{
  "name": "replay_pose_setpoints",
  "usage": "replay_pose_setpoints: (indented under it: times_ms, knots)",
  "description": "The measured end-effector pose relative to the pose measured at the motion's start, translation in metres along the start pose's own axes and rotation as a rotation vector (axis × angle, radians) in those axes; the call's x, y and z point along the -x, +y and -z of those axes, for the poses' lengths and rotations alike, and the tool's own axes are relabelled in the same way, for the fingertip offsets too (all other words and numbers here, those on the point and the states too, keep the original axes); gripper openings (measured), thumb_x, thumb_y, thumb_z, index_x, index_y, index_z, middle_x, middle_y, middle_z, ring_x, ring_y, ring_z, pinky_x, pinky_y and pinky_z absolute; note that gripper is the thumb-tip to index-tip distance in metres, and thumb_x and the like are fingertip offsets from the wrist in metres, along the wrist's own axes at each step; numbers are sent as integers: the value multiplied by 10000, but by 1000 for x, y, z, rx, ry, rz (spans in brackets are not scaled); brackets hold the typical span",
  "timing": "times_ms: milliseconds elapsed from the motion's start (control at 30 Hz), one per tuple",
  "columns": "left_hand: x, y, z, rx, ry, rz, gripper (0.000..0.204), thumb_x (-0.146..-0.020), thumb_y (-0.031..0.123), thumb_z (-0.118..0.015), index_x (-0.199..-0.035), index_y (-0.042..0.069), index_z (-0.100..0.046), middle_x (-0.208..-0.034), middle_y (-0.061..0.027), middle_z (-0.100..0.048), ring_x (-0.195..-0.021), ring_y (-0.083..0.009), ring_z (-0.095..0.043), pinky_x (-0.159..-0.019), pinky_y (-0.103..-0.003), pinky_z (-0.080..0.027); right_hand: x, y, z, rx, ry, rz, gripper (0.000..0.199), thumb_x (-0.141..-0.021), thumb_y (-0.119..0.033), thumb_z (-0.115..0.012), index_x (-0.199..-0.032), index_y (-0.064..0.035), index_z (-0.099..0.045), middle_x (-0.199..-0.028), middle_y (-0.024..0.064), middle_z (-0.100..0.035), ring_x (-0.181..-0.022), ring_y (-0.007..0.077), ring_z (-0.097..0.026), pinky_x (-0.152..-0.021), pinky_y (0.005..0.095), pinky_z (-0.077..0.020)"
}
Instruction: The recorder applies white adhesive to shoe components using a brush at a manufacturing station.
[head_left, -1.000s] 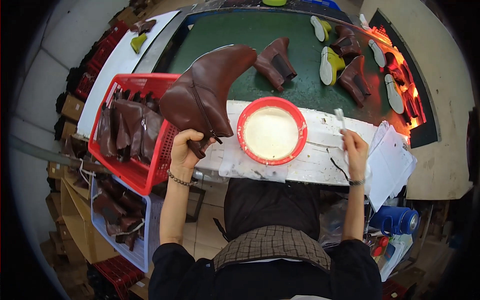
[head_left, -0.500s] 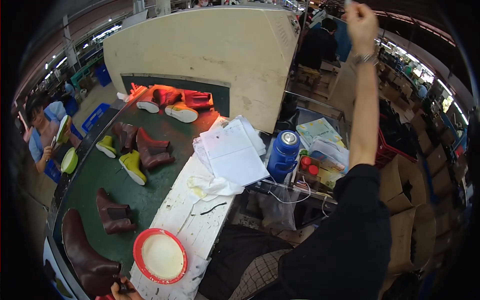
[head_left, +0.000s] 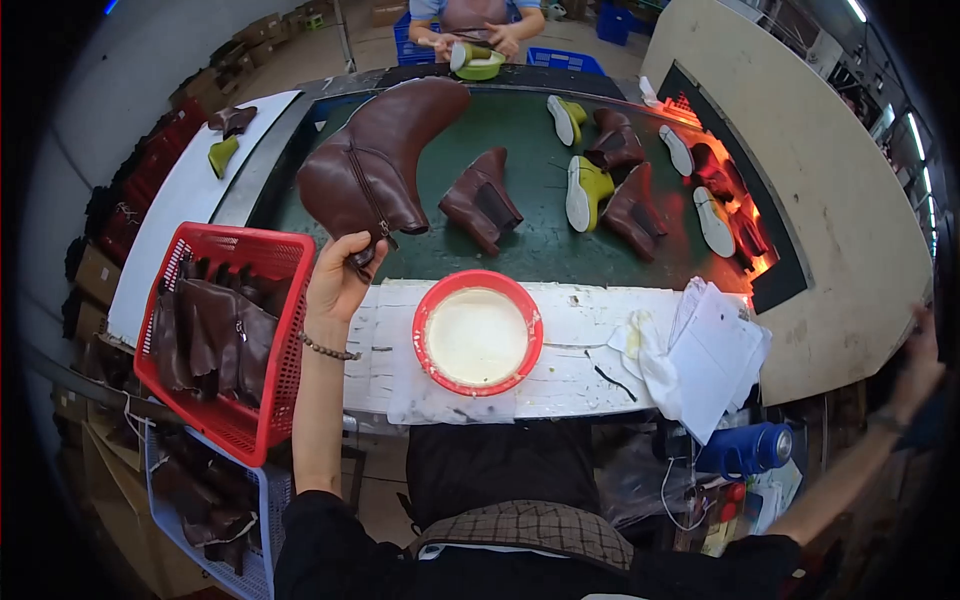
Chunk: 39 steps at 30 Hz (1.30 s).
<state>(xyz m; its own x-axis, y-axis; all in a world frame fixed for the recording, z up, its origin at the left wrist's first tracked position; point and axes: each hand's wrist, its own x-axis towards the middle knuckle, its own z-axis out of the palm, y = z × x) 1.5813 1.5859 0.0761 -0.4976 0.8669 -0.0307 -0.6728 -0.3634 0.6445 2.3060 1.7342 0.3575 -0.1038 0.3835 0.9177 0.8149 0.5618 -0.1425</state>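
Observation:
My left hand (head_left: pixel 345 275) has its fingers closed on the edge of a brown leather boot upper (head_left: pixel 385 140) with a zipper, raised over the near left of a green conveyor belt (head_left: pixel 440 250). Out at the far right edge, my right hand (head_left: pixel 918 370) is smeared by motion, beside the cream machine housing (head_left: pixel 830 150). In front of me, a red-rimmed bowl of whitish liquid (head_left: pixel 478 335) stands on a white board (head_left: pixel 575 325). Farther along the belt lie brown boot uppers (head_left: pixel 482 200) and yellow-green soles (head_left: pixel 588 193).
A red basket (head_left: pixel 270 415) of brown uppers stands at left, above a blue-white basket (head_left: pixel 275 500). Papers (head_left: pixel 712 355), a crumpled white cloth (head_left: pixel 640 350) and a blue flask (head_left: pixel 745 448) lie at right. Shoe parts sit in the machine's orange glow. Across the belt, a person holds a sole (head_left: pixel 468 55).
My view has swung left toward the belt and baskets. The right arm, raised high before, is now lower at the right edge. My left hand still holds the boot upper, now fully in view.

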Motion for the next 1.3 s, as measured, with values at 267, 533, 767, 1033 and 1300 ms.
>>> replay_pose_setpoints:
  times_ms: [267, 533, 767, 1033, 1300]
  knots:
    - [-58, -2, -7, -24, 55, 43, 62, -916, -41, -656, -973, -49, -679, -1048, -151, -706, -963, -252, -702, -907, -361, -626, 299, -176, -371, -1131, -671, -1095, 268, -1065, -245, -547, -1196, -12, -534, -775, 89, -633, -527, 152, -642, -402, 260, -490]
    - [-212, -33, -34, -274, 63, 180, 71, -902, -40, -661, -967, -63, -644, -978, -177, -692, -800, -272, -713, -730, -315, -649, 329, -218, -427, -946, -479, -1036, 188, -1052, -180, -567, -1129, -8, -570, -636, 7, -575, -479, 55, -524, -398, 233, -412]
    - [-356, -103, -40, -584, 197, 57, 247, -816, -81, -658, -1027, 29, -591, -921, -95, -655, -715, -208, -689, -546, -296, -614, 321, -226, -429, -920, -467, -1086, 157, -1031, -138, -592, -1117, -9, -574, -628, -1, -573, -485, 45, -511, -416, 236, -408]
    - [-398, -149, -12, -1907, -51, -673, 903, -751, 28, -772, -1547, 249, -409, -1234, -206, -601, -1137, -432, -574, -1046, -459, -476, 327, -225, -422, -920, -469, -1074, 132, -1043, -118, -553, -1117, -9, -549, -643, -5, -564, -475, 37, -494, -400, 218, -410]
    - [-265, -57, -128, -1730, -637, -642, 1052, -813, 95, -731, -1631, 253, -89, -1077, -299, -687, -987, -461, -677, -853, -532, -547, 336, -228, -434, -931, -496, -997, 148, -1044, -153, -568, -1083, -10, -565, -614, -6, -561, -463, 44, -494, -408, 236, -395]
